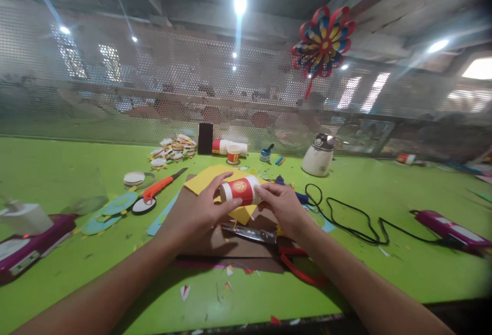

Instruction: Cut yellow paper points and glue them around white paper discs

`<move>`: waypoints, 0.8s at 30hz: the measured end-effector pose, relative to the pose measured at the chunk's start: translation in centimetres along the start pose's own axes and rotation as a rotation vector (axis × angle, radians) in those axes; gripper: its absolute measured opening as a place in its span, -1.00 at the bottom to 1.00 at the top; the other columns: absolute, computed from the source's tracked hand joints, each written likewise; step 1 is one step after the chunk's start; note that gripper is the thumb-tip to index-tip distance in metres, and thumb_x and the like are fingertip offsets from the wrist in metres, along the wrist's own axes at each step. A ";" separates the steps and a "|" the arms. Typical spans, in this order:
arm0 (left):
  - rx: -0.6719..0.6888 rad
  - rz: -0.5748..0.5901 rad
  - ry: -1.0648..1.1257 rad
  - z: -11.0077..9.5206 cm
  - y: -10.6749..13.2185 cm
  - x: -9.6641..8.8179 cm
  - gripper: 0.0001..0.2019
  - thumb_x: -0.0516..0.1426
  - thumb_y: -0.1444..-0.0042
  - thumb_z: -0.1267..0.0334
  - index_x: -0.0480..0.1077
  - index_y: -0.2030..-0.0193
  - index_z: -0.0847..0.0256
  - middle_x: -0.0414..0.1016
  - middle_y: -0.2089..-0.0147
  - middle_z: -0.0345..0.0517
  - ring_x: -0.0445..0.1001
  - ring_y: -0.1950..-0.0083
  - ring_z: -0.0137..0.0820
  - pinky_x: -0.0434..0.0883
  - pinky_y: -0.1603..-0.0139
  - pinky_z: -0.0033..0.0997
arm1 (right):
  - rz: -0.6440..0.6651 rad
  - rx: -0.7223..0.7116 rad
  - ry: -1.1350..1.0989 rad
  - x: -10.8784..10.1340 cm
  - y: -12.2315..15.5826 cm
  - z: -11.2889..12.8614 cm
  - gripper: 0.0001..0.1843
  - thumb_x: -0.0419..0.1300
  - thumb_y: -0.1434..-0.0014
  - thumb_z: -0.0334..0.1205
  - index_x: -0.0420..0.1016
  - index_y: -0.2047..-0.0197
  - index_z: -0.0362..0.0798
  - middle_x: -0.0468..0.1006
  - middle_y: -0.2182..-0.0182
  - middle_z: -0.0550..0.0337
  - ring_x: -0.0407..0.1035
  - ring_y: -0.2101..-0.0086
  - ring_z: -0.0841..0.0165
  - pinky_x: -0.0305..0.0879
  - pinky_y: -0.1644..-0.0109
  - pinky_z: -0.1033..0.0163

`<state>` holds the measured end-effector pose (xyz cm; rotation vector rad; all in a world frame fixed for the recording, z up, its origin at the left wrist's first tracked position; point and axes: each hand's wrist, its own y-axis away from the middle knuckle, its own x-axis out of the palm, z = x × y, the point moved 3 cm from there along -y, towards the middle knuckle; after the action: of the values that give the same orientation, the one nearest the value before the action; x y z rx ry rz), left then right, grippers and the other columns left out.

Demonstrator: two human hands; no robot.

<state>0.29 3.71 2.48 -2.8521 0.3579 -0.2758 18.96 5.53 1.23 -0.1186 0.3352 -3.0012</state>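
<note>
A red and white paper cup [243, 190] with a round gold emblem lies on its side in the air between my hands. My left hand [205, 203] wraps its base end, thumb along the near side. At the other end, the fingertips of my right hand [282, 203] pinch the cup's rim. Below the cup are yellow paper sheets [203, 179] on a brown board [200, 245]. Scissors [253, 233] with red handles lie on the board under my hands, the handles partly hidden by my right forearm.
An orange-handled cutter [159, 187] and light blue paper discs [119, 204] lie at left. Behind stand a dark phone [205, 139], another paper cup [232, 154] and a cream kettle-like container [318, 158]. A black cord [361, 227] runs to a purple power strip [449, 227]. Paper scraps litter the green table [154, 304].
</note>
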 end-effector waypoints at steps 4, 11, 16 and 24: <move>-0.011 0.040 -0.351 -0.4 -0.1 0.8 -0.52 0.23 0.04 0.24 0.37 -0.09 0.14 0.55 0.18 0.05 0.52 0.26 -0.20 0.43 0.32 -0.27 | 0.009 0.010 -0.030 -0.1 0.0 0.1 -0.68 0.32 0.00 0.00 0.57 0.44 -0.13 0.50 0.53 0.21 0.27 0.52 0.45 0.25 0.49 0.32; 0.382 0.210 -0.699 0.2 0.1 -0.4 -0.49 0.24 0.17 0.31 0.41 -0.03 0.10 0.27 -0.21 0.18 0.49 0.18 -0.19 0.44 0.17 -0.16 | 0.111 0.048 -0.012 0.3 0.1 -0.3 -0.71 0.36 0.02 -0.05 0.62 0.36 -0.13 0.55 0.48 0.18 0.34 0.50 0.45 0.32 0.36 0.27; 0.509 0.268 -0.943 0.8 0.4 -1.2 -0.43 0.23 0.19 0.34 0.37 -0.07 0.09 0.23 -0.16 0.20 0.43 0.14 -0.14 0.40 0.15 -0.07 | 0.133 0.036 0.008 0.7 0.5 0.1 -0.72 0.36 0.02 -0.06 0.64 0.34 -0.12 0.55 0.49 0.19 0.35 0.52 0.45 0.32 0.37 0.27; 0.034 0.155 -0.314 -0.5 0.4 0.8 -0.33 0.17 -0.03 0.24 0.02 -0.28 0.09 0.41 -0.02 0.10 0.49 0.21 -0.25 0.44 0.21 -0.20 | 0.139 -0.028 -0.056 0.7 0.5 0.0 -0.77 0.33 -0.05 -0.08 0.66 0.29 -0.05 0.56 0.44 0.20 0.36 0.46 0.44 0.36 0.30 0.26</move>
<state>0.87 3.02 2.98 -2.7528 0.4989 0.1920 18.31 4.92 1.15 -0.1736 0.3639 -2.8509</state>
